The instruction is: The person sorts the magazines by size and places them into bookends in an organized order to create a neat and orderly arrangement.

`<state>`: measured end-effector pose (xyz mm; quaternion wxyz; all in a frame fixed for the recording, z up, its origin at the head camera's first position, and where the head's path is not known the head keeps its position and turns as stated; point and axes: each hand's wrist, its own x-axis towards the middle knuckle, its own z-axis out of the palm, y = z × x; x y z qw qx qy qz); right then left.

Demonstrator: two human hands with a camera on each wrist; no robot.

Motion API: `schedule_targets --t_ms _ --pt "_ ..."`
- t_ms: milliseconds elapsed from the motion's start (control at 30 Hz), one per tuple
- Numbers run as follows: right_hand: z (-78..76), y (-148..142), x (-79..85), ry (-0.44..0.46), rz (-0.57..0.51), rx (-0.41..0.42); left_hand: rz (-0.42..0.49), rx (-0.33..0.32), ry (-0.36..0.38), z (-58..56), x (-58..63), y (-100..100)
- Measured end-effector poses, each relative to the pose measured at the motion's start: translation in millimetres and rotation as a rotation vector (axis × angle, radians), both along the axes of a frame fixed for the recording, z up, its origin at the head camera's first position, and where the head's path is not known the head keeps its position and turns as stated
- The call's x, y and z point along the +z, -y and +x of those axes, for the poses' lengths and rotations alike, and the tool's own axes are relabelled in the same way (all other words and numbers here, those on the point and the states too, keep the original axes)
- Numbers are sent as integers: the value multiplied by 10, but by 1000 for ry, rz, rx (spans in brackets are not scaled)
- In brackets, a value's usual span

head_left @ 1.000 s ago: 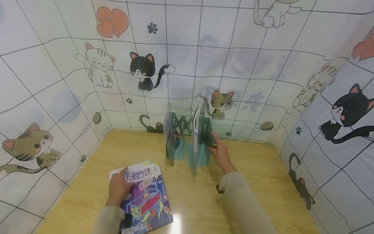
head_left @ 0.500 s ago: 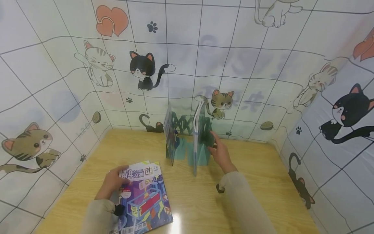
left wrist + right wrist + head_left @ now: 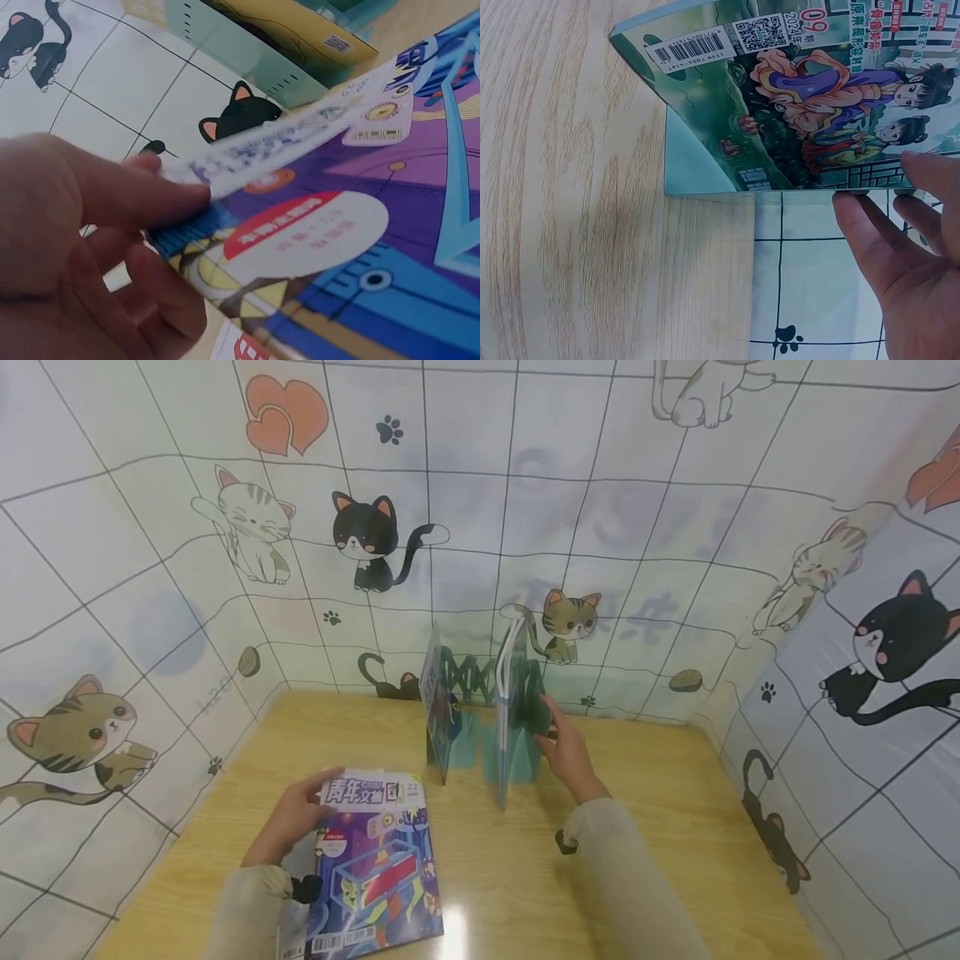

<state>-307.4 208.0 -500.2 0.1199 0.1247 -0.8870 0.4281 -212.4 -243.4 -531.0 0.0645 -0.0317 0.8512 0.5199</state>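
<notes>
My left hand pinches the upper left edge of a purple-covered magazine, thumb on the cover. In the left wrist view this magazine is tilted. Another magazine shows beneath its left side. On the table's far part stands a teal expandable book rack. Magazines stand upright on its right side. There my right hand holds the edge of a green illustrated magazine, thumb on its cover and fingers at the far edge; some fingertips are hidden behind it.
Another upright magazine leans at the rack's left side, with a gap between it and those on the right. The wooden table meets a cat-print wall covering behind and at both sides.
My left hand has shifted from the top of the purple magazine to its left edge. The magazine has turned slightly and its upper part has moved right. My right hand stays put.
</notes>
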Motion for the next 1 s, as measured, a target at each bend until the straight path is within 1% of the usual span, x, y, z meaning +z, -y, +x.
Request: schedule_targets --t_ms 133,267,533,733,1000 --pt "5 0 -10 -3 2 2 82 -29 -22 -19 11 -3" --pt "-2 2 -11 15 -3 1 126 -50 -33 -25 40 -27" --pt "14 5 12 69 -17 -11 151 -67 -38 3 134 -86" --pt "25 4 18 51 -12 -10 159 -76 -37 14 178 -106" --pt "20 2 13 39 -12 -10 143 -80 -36 28 215 -85"
